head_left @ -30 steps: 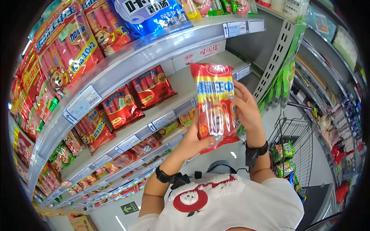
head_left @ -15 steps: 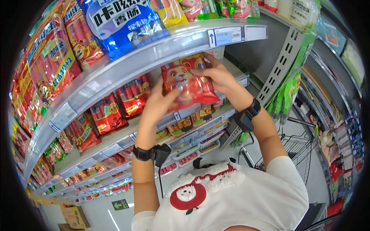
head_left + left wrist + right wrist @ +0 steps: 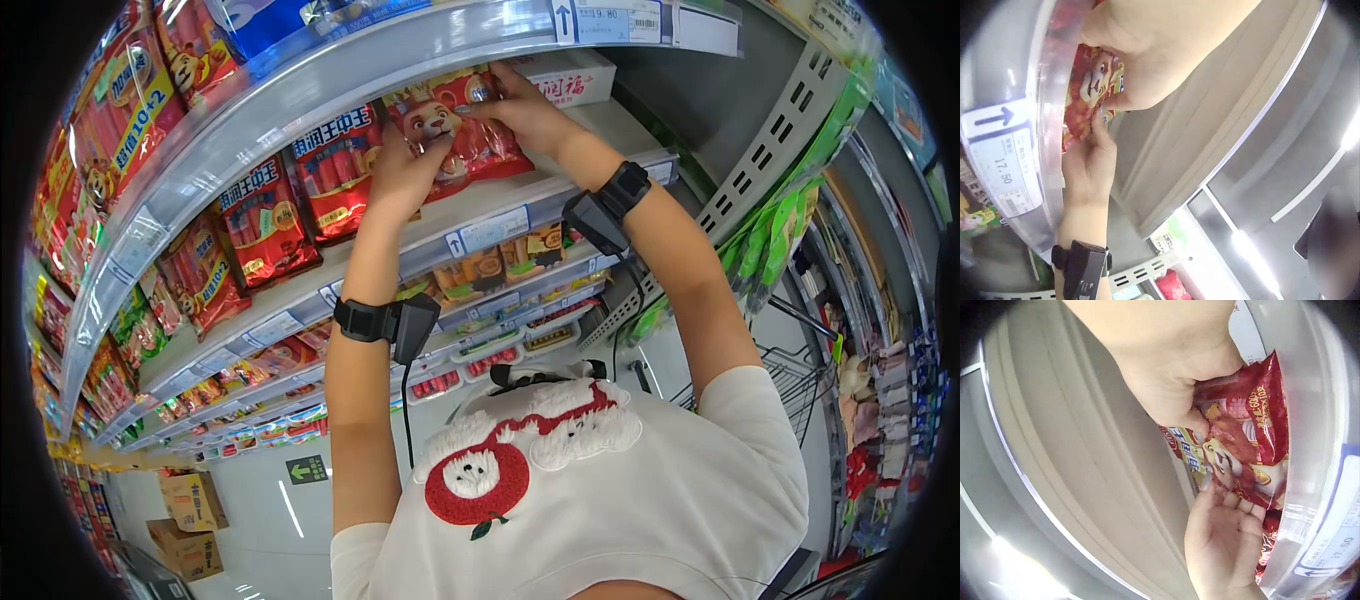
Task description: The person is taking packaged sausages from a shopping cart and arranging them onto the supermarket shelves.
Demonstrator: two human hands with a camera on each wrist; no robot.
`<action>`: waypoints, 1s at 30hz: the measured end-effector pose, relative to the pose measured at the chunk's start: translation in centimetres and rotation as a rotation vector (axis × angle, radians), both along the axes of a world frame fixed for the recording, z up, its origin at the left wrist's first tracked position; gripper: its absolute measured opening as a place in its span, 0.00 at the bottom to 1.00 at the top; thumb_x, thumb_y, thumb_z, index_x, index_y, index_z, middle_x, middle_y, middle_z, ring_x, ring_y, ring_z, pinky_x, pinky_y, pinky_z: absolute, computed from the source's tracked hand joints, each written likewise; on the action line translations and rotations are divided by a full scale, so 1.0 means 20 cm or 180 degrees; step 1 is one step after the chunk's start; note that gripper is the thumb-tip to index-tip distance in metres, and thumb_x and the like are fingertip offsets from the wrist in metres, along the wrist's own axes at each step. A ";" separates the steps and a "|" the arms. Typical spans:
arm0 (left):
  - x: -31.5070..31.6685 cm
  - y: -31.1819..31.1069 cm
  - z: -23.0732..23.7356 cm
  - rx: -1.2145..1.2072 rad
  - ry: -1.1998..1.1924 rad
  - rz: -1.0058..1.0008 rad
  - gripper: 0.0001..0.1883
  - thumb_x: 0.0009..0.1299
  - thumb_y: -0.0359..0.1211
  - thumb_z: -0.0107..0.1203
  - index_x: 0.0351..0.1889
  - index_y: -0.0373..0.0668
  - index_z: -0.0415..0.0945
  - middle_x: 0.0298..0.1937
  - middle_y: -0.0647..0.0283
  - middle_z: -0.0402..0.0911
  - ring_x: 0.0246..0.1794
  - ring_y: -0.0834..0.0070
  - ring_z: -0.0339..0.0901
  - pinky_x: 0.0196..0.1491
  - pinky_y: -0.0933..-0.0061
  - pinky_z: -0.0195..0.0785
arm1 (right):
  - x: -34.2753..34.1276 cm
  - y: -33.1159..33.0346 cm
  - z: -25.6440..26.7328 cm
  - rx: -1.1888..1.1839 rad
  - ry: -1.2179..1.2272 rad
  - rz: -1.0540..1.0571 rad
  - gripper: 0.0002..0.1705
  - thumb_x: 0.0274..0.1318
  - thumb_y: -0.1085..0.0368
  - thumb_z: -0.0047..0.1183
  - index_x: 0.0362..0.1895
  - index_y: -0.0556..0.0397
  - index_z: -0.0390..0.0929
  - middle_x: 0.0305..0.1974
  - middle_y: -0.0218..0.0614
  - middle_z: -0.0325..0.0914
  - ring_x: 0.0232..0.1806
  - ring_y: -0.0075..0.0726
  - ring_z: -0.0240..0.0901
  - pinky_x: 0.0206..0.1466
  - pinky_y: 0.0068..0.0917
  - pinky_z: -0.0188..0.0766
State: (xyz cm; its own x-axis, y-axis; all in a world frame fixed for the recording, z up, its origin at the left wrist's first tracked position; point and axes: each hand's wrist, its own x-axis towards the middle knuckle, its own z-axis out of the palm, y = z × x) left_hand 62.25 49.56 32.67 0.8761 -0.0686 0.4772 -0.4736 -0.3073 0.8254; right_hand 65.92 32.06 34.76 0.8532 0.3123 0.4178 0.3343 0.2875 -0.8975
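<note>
Both hands hold a red bag of sausages with a cartoon lion on its front, just above the middle shelf board in the head view. My left hand grips the bag's left side, thumb over the front. At the other side my right hand grips it, thumb on the front too. In the right wrist view the bag lies between the right hand above and the left hand below. The left wrist view shows part of the bag's lion face between the two hands.
Left of the held bag, similar red sausage bags stand on the same shelf. A white box sits behind to the right. The upper shelf's clear front lip overhangs the hands. A wire cart is at the right.
The bag has gone from in front of the person to the middle shelf, turning from its sausage-window side to its lion side. Both arms now reach forward under the upper shelf.
</note>
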 end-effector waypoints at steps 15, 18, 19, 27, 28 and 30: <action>-0.20 0.01 0.08 0.2854 -0.1157 0.1116 0.46 0.50 0.40 0.64 0.65 0.43 0.51 0.68 0.53 0.48 0.70 0.57 0.40 0.66 0.49 0.38 | 0.10 -0.02 -0.12 -0.2177 -0.1857 -0.1467 0.45 0.45 0.61 0.57 0.65 0.52 0.46 0.55 0.53 0.62 0.57 0.53 0.60 0.57 0.40 0.57; -0.23 0.01 0.09 0.3188 -0.0697 0.1208 0.51 0.45 0.44 0.66 0.66 0.50 0.49 0.70 0.61 0.45 0.71 0.58 0.35 0.64 0.39 0.35 | 0.10 -0.02 -0.11 -0.2255 -0.1870 -0.1307 0.47 0.44 0.57 0.57 0.66 0.52 0.44 0.54 0.55 0.63 0.56 0.56 0.60 0.58 0.45 0.52; -0.23 0.02 0.09 0.3151 -0.0652 0.1193 0.52 0.44 0.45 0.67 0.67 0.52 0.48 0.70 0.62 0.44 0.71 0.59 0.34 0.63 0.37 0.34 | 0.10 -0.03 -0.11 -0.2239 -0.1859 -0.1222 0.47 0.45 0.57 0.56 0.66 0.53 0.44 0.54 0.55 0.63 0.56 0.56 0.60 0.59 0.45 0.51; -0.21 0.00 0.08 0.3173 -0.0409 0.1120 0.54 0.44 0.47 0.67 0.68 0.56 0.45 0.71 0.61 0.40 0.71 0.56 0.29 0.63 0.34 0.26 | 0.04 -0.02 -0.10 -0.2613 -0.1865 -0.1419 0.41 0.50 0.56 0.52 0.64 0.54 0.46 0.42 0.55 0.71 0.45 0.58 0.65 0.50 0.45 0.60; -0.21 0.00 0.08 0.3160 -0.0407 0.1107 0.54 0.44 0.47 0.67 0.68 0.56 0.45 0.71 0.61 0.39 0.71 0.56 0.28 0.63 0.34 0.25 | 0.03 -0.02 -0.09 -0.2656 -0.1722 -0.1400 0.41 0.50 0.57 0.52 0.64 0.54 0.45 0.41 0.55 0.72 0.43 0.59 0.65 0.50 0.45 0.60; -0.20 0.00 0.07 0.3137 -0.0413 0.1092 0.54 0.44 0.47 0.66 0.68 0.56 0.45 0.72 0.61 0.39 0.71 0.55 0.28 0.63 0.34 0.24 | 0.04 -0.01 -0.11 -0.2575 -0.1891 -0.1461 0.41 0.50 0.57 0.52 0.64 0.55 0.45 0.38 0.55 0.72 0.40 0.59 0.65 0.50 0.45 0.60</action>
